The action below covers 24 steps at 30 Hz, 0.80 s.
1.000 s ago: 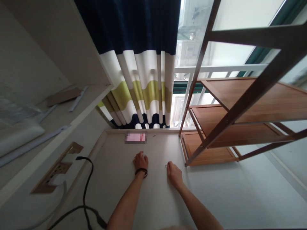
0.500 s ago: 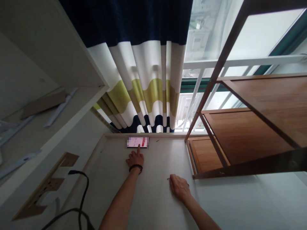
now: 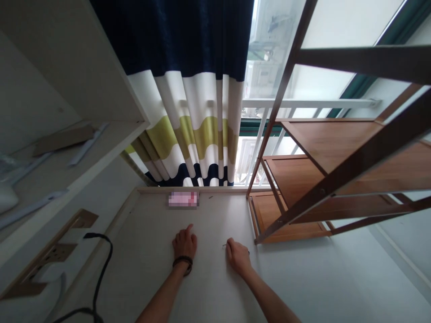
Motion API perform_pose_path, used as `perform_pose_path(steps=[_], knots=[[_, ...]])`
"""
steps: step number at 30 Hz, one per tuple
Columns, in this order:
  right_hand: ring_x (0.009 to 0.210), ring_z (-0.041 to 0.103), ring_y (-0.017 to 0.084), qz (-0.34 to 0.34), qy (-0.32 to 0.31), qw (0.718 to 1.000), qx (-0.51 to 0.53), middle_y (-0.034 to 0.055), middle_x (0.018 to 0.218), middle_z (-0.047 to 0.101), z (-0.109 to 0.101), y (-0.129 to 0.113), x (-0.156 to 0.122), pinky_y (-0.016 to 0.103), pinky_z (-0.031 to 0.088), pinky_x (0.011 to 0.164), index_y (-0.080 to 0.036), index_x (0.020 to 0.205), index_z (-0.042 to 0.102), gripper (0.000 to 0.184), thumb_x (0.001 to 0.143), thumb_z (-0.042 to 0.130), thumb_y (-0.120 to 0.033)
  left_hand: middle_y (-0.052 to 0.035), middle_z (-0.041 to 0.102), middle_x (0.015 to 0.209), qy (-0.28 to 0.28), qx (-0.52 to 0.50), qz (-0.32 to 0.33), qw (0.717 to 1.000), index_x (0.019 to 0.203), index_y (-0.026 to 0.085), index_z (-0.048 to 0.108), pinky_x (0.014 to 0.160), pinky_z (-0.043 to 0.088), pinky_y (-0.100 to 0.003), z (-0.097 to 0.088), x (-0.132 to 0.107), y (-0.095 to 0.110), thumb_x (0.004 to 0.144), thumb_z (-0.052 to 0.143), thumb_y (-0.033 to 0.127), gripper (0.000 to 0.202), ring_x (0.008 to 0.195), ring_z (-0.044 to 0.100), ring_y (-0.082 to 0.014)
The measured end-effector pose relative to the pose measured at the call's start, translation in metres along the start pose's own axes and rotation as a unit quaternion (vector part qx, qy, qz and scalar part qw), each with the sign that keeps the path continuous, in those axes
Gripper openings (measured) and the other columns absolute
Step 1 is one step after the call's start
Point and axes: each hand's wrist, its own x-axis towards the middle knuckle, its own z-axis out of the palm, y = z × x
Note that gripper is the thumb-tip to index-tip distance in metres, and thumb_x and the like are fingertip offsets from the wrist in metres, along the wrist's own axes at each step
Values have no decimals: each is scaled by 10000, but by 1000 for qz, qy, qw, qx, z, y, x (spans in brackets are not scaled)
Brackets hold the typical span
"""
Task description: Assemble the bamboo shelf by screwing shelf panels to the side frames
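Pale board [image 3: 208,296] under both hands | left hand [image 3: 184,244] loosely curled, forefinger out, empty, phone [image 3: 183,199] ahead | right hand [image 3: 237,256] pinching small thin piece [image 3: 224,245] | keep pinch low, steady.

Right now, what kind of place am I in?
Most likely a room in a home, beside a window: a striped curtain hangs at it, a wooden shelf rack stands alongside, and a pale board lies flat next to the rack.
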Motion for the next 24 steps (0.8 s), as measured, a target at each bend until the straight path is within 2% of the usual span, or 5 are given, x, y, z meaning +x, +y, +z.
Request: perform_pose_path(steps=[6, 12, 16, 19, 24], knots=[[674, 537, 150, 21, 5, 990, 142, 28, 698, 591, -3, 7, -20, 233, 357, 637, -192, 742, 499, 249, 892, 332, -300, -27, 674, 965, -89, -193, 76, 974, 1057, 290, 649, 903, 368, -416, -5, -54, 35, 807, 511, 358, 294, 954, 562, -220], [597, 515, 133, 40, -23, 946, 322, -20, 590, 533, -8, 6, -53, 238, 385, 617, -202, 713, 462, 237, 871, 380, -358, -16, 722, 872, -177, -387, 132, 895, 825, 264, 723, 857, 465, -367, -3, -86, 61, 769, 526, 466, 288, 863, 643, -210], [556, 522, 123, 76, 4, 898, 434, -25, 581, 528, -10, 12, -61, 248, 409, 593, -197, 715, 456, 262, 843, 421, -423, -34, 719, 842, -217, -450, 110, 859, 841, 221, 714, 743, 521, -322, -6, -96, 79, 727, 567, 479, 318, 789, 653, -202], [484, 526, 119, 132, 27, 848, 512, -28, 572, 528, -11, 22, -63, 241, 408, 490, -202, 715, 442, 305, 790, 461, -497, -30, 718, 824, -234, -454, 115, 852, 831, 216, 708, 703, 528, -305, -7, -99, 101, 718, 577, 475, 311, 747, 649, -190], [454, 570, 121, 222, 78, 780, 579, -9, 650, 575, -28, 47, -67, 244, 442, 428, -204, 741, 424, 349, 700, 527, -535, -22, 693, 844, -181, -450, 135, 864, 849, 222, 687, 691, 514, -285, -4, -106, 142, 789, 491, 412, 280, 773, 633, -168]])
